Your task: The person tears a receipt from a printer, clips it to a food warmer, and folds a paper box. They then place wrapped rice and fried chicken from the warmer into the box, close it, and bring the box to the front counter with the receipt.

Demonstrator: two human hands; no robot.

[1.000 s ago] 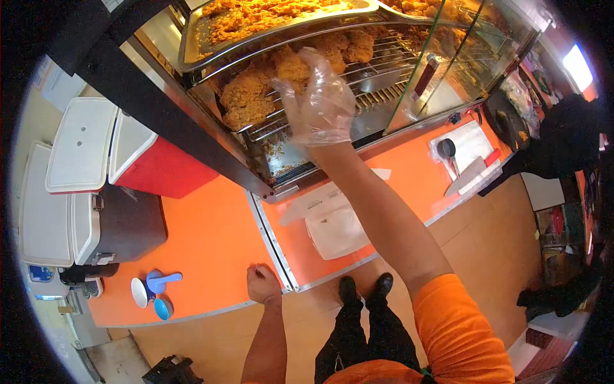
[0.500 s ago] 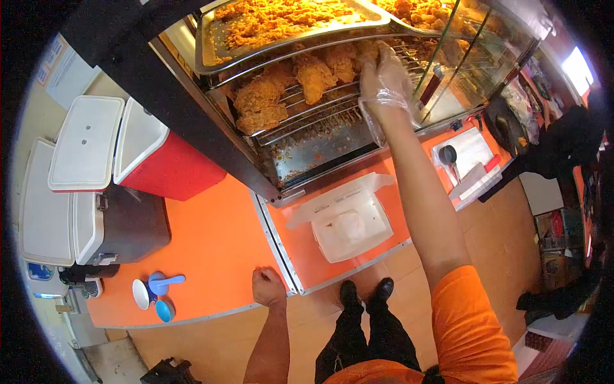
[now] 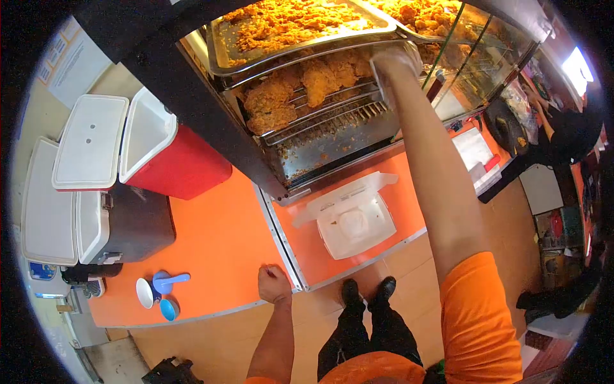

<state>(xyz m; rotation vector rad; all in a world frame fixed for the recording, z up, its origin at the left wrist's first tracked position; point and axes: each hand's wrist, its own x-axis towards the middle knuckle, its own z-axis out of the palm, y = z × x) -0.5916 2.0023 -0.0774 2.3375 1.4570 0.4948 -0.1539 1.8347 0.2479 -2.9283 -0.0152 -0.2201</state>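
Note:
My right hand (image 3: 395, 63), in a clear plastic glove, reaches into the lit food warmer at the right end of the wire rack (image 3: 332, 105). It is blurred and its fingers are hidden, so any grip cannot be made out. Pieces of fried chicken (image 3: 318, 83) lie on the rack to its left. My left hand (image 3: 274, 285) rests closed at the orange counter's front edge, with nothing visible in it. Between my arms, an open white takeout box (image 3: 358, 246) holds a pale rounded mound (image 3: 354, 224) whose kind I cannot tell.
Above the rack sits a metal tray (image 3: 224, 54) of crispy fried pieces. Red (image 3: 192, 163) and dark grey (image 3: 141, 224) coolers stand left on the orange counter (image 3: 217, 243). Nearby are a blue scoop (image 3: 169, 280) and cups. Glass panels (image 3: 470, 70) border the warmer's right side.
My right hand has pushed deeper into the warmer, and its fingers have gone out of sight. My left hand stays closed at the counter edge. The view has shifted slightly.

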